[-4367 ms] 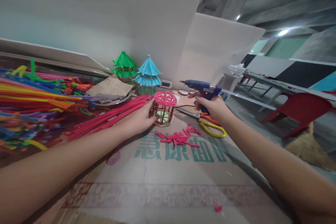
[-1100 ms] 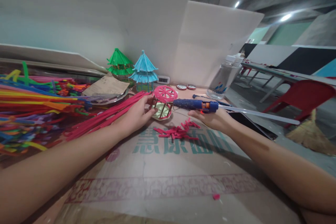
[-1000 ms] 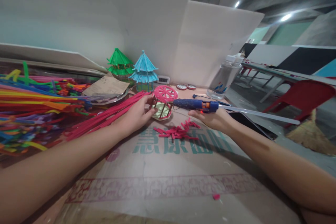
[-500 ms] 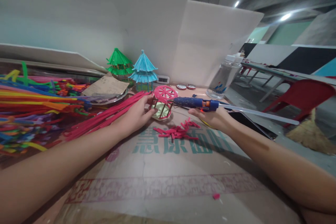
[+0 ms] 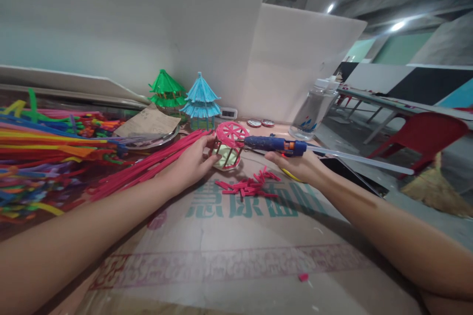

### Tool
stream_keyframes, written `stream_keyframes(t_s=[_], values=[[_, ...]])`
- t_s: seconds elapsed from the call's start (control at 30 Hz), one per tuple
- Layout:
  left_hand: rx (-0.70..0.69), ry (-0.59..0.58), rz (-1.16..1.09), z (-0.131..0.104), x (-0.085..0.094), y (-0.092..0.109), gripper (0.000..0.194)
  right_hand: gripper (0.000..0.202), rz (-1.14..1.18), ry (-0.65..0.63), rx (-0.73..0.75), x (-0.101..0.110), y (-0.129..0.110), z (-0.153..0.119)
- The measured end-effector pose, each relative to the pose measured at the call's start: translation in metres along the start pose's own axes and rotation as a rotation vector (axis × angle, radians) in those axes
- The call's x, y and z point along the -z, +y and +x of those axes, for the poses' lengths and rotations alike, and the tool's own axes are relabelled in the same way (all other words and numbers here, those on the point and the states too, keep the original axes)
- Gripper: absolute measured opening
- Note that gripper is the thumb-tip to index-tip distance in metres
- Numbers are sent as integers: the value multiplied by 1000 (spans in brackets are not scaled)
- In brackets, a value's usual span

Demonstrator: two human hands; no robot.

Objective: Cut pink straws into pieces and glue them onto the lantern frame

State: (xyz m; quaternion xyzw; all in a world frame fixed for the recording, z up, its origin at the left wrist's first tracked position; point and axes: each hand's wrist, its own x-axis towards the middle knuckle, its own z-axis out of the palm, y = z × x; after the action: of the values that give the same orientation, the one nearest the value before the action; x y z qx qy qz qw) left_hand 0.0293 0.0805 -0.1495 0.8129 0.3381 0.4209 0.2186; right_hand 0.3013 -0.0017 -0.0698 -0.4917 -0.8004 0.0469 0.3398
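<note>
My left hand [image 5: 201, 157] grips the left side of a small pavilion frame [image 5: 232, 132], which has a pink spoked top, thin dark posts and a pale base. In my right hand [image 5: 301, 165] is a blue hot glue gun [image 5: 268, 143], its nozzle pointing left at the frame's upper right edge. A long clear glue stick [image 5: 358, 158] juts out from the back of the gun. Short pink pipe cleaner pieces [image 5: 251, 187] lie in a loose pile just in front of the frame. Long pink pipe cleaners [image 5: 148, 165] run beside my left forearm.
Behind stand a green pavilion model [image 5: 164, 89] and a blue pavilion model [image 5: 200, 98]. Many-coloured pipe cleaners [image 5: 44, 152] fill the left side. At the right are a clear bottle [image 5: 312, 108], a dark phone-like slab [image 5: 349, 174], a red chair [image 5: 424, 133] and a broom [image 5: 436, 187].
The view has shifted very slightly. Both hands, the glue gun and the pavilion frame keep nearly the same positions relative to each other.
</note>
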Motion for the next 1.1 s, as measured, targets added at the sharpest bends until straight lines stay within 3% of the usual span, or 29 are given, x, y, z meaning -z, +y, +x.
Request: stream_keyframes(t_s=[0.43, 0.8, 1.1], values=[[30, -5, -37, 2, 0, 3, 42, 59, -77, -60, 27, 3, -9, -1], [53, -8, -70, 2, -2, -3, 44, 39, 93, -68, -20, 2, -12, -1], [1, -12, -78, 1, -2, -2, 41, 58, -20, -28, 7, -1, -3, -4]])
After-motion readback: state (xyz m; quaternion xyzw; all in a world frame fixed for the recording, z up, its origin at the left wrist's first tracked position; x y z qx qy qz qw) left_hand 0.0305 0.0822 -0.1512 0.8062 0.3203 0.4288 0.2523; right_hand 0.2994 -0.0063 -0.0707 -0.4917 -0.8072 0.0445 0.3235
